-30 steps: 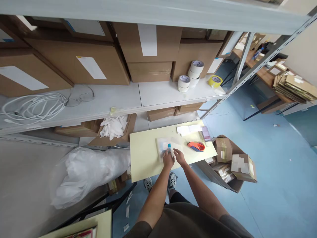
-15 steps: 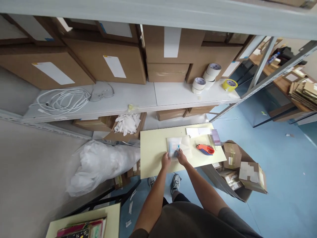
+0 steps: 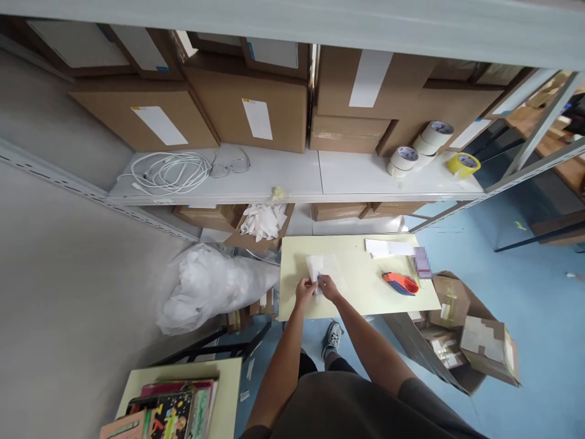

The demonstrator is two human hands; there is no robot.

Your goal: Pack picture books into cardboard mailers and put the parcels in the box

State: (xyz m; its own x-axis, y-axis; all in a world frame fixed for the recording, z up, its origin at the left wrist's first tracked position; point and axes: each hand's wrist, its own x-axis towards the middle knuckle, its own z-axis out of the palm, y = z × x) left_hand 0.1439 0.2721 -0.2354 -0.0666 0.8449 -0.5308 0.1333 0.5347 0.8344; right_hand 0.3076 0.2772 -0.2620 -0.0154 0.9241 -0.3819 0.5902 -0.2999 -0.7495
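Far left on the shelf there's a coil of white cable (image 3: 170, 172), and below it a big crumpled white plastic bag (image 3: 214, 286) on the floor just beside the pale yellow worktop (image 3: 361, 292). Down in my near-left corner sits a stack of colourful books (image 3: 169, 408) on another table.

On to the hands: my left hand (image 3: 304, 291) and right hand (image 3: 327, 286) are together at the near-left part of the worktop, both pinching a small clear plastic packet (image 3: 315, 268). The left grip is closed on its near edge, the right grip closed on it just beside that, fingertips almost touching. The packet is lifted a bit off the worktop, can't tell what's inside it, too small.

Further right on the worktop lies an orange tape dispenser (image 3: 400, 283), well apart from my hands, with some white paper slips (image 3: 388, 248) at the far edge. Off the right end, open cardboard boxes (image 3: 475, 335) on the blue floor. Tape rolls (image 3: 423, 149) sit on the shelf above.
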